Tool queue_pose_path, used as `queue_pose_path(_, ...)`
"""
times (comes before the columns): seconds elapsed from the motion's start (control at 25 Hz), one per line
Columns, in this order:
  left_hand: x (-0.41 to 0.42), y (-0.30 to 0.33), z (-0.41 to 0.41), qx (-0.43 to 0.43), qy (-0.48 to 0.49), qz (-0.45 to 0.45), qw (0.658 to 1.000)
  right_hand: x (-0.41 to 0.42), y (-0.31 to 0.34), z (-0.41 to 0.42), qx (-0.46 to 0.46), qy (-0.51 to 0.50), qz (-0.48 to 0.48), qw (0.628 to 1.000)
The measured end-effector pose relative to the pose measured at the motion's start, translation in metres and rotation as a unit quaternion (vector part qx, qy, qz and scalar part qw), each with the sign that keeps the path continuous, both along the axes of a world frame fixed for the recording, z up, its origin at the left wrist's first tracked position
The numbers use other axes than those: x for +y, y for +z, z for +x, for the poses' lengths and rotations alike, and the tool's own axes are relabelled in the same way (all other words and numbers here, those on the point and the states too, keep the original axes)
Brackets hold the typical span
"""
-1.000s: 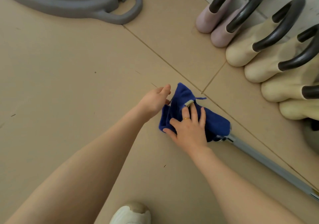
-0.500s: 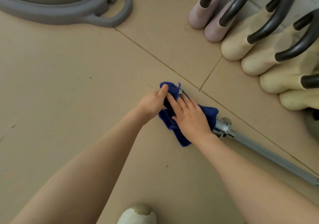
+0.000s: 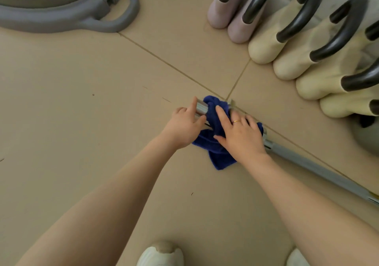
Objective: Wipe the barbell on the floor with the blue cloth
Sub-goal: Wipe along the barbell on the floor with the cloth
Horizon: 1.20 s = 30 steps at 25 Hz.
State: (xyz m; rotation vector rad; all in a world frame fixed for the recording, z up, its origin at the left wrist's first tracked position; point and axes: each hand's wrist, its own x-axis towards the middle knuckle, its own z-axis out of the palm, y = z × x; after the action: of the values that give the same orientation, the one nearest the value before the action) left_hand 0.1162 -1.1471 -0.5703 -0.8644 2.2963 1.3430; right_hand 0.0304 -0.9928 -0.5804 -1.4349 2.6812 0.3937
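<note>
Blue cloth (image 3: pixel 217 147) over barbell (image 3: pixel 320 169) end; right hand (image 3: pixel 240 134) presses flat, left hand (image 3: pixel 186 126) pinches sleeve tip.

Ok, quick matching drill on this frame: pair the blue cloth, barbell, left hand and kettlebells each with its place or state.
Things:
1. blue cloth
2. barbell
3. left hand
4. kettlebells

States:
A. lined up at the upper right
B. fingers on the bare chrome end
C. draped over the bar under the right hand
D. lying on the floor along a tile seam

Pairs: 1-C, 2-D, 3-B, 4-A
</note>
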Motion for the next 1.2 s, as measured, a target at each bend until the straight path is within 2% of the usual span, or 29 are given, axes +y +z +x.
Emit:
queue_pose_path(0.16,0.013,-0.004,-0.016,-0.016,-0.021,-0.090,0.996,0.052,0.016,-0.010,-0.002,-0.055,-0.028,0.998)
queue_pose_path(0.28,0.025,-0.007,-0.016,-0.003,0.024,-0.092,0.995,0.040,0.011,0.000,-0.088,-0.133,-0.076,0.984)
queue_pose_path(0.36,0.028,-0.009,-0.019,0.005,0.051,-0.089,0.995,0.016,0.011,-0.021,-0.138,-0.222,-0.075,0.962)
queue_pose_path(0.48,0.027,-0.012,-0.029,-0.013,0.063,-0.107,0.992,0.000,0.012,-0.051,-0.237,-0.373,-0.113,0.890)
queue_pose_path(0.52,0.027,-0.012,-0.032,-0.017,0.060,-0.118,0.991,0.000,0.016,-0.054,-0.256,-0.378,-0.135,0.879)
queue_pose_path(0.56,0.027,-0.012,-0.034,-0.022,0.052,-0.130,0.990,0.004,0.024,-0.051,-0.247,-0.345,-0.157,0.892)
queue_pose_path(0.64,0.025,-0.014,-0.035,-0.032,0.030,-0.158,0.986,0.028,0.033,-0.039,-0.170,-0.253,-0.212,0.929)
queue_pose_path(0.72,0.022,-0.015,-0.036,-0.052,0.016,-0.169,0.984,0.057,0.037,-0.027,-0.093,-0.255,-0.237,0.933)
queue_pose_path(0.8,0.021,-0.009,-0.039,-0.078,0.004,-0.184,0.980,0.074,0.032,-0.014,-0.122,-0.324,-0.201,0.916)
queue_pose_path(0.88,0.026,-0.003,-0.043,-0.070,-0.027,-0.251,0.965,0.074,0.024,-0.006,-0.190,-0.353,-0.194,0.895)
queue_pose_path(0.96,0.044,0.000,-0.049,0.017,-0.103,-0.308,0.946,0.069,0.021,-0.009,-0.208,-0.344,-0.235,0.885)
queue_pose_path(1.04,0.068,-0.003,-0.054,0.092,-0.202,-0.294,0.930,0.067,0.020,-0.014,-0.213,-0.363,-0.265,0.868)
queue_pose_path(1.08,0.080,-0.004,-0.058,0.096,-0.248,-0.289,0.920,0.065,0.021,-0.019,-0.205,-0.387,-0.271,0.857)
queue_pose_path(1.12,0.088,-0.007,-0.061,0.091,-0.274,-0.291,0.912,0.063,0.024,-0.023,-0.194,-0.399,-0.268,0.855)
queue_pose_path(1.2,0.094,-0.009,-0.068,0.075,-0.276,-0.303,0.909,0.061,0.026,-0.024,-0.183,-0.348,-0.249,0.885)
